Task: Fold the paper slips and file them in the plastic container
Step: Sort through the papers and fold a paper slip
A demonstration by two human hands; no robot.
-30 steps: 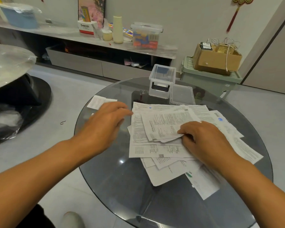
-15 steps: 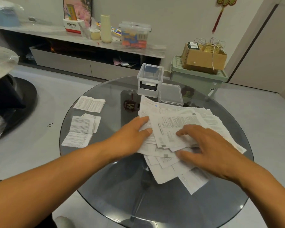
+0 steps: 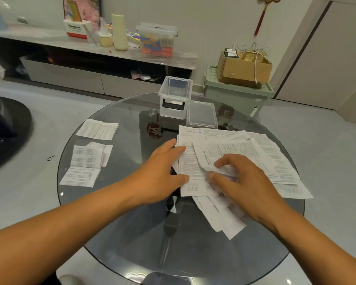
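Left hand [image 3: 162, 171] lies flat, fingers straight; right hand [image 3: 240, 182] curls its fingertips

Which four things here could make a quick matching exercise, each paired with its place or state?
Things:
1. plastic container
2. lid
3. folded slips
4. left hand

Places or states:
A. lying flat beside the container
B. resting on the left edge of the paper pile
C. standing open at the table's far side
D. set apart on the table's left

Pairs: 1-C, 2-A, 3-D, 4-B
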